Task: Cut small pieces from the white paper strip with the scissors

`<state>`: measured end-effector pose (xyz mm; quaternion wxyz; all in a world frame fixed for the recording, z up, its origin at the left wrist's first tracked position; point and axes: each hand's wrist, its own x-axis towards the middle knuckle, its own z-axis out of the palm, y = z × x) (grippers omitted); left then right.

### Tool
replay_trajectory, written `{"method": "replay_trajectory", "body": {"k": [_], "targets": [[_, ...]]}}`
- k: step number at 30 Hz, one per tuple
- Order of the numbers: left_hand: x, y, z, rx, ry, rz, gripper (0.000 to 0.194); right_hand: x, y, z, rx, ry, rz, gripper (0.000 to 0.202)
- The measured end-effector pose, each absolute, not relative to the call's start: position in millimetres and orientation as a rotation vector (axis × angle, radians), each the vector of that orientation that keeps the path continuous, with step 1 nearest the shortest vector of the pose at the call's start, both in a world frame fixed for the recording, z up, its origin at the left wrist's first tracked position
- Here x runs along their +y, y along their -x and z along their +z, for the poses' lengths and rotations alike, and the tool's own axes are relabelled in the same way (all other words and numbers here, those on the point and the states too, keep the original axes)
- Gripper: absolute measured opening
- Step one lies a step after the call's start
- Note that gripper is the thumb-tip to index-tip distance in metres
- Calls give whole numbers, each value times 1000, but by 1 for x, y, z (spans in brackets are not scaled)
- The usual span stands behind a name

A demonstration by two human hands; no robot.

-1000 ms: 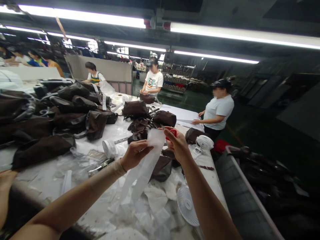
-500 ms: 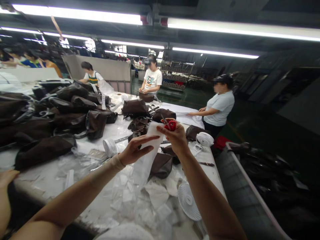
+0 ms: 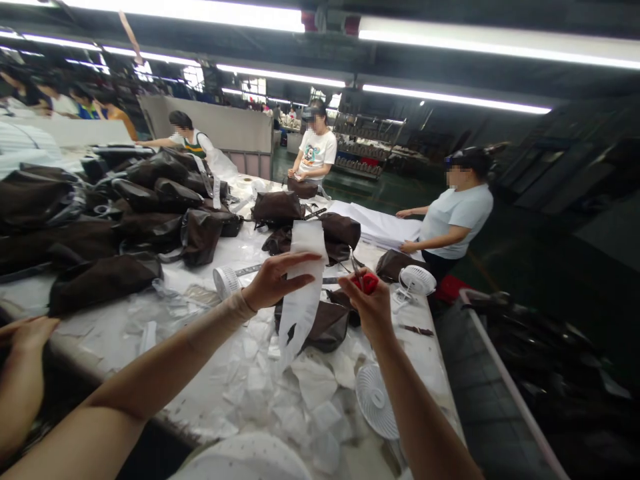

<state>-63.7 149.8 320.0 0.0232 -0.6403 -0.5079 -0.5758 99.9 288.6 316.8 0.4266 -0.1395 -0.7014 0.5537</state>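
A long white translucent strip (image 3: 306, 293) hangs upright over the table, with a ragged hole near its lower end. My left hand (image 3: 280, 280) has its fingers stretched across the strip's face; whether the thumb grips it is unclear. To the right, my right hand (image 3: 369, 300) is closed on small scissors with red handles (image 3: 367, 283), their blades pointing up. The strip and the right hand are apart. Behind and below the strip lie a dark brown bag (image 3: 327, 325) and white scraps (image 3: 313, 380) on the table.
Many brown bags (image 3: 105, 283) are heaped at the left. White fans stand at the left (image 3: 226, 283), right (image 3: 417, 281) and front (image 3: 375, 400). A grey bin (image 3: 500, 373) borders the table's right side. Three people (image 3: 457, 213) work across the table; another person's hand (image 3: 30, 333) rests at the left edge.
My right hand has moved right and down with the scissors, away from the strip. The strip now hangs more upright by my left hand. The person at the right has drawn one hand back.
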Motion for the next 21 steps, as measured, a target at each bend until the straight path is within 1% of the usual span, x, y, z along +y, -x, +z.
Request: {"method": "replay_trajectory", "body": {"k": [5, 9, 14, 18, 21], "targets": [[159, 62, 321, -1578, 2000, -1905, 37, 263, -84, 292, -1682, 378, 1292, 45], [162, 60, 322, -1576, 2033, -1952, 36, 253, -69, 286, -1567, 415, 1282, 38], [159, 63, 321, -1591, 2032, -2018, 39, 249, -64, 286, -1556, 342, 1353, 35], [159, 67, 318, -1565, 2047, -1924, 48, 248, -63, 285, -1569, 295, 1373, 35], [158, 67, 319, -1574, 1993, -1832, 47, 250, -66, 283, -1614, 338, 1399, 36]]}}
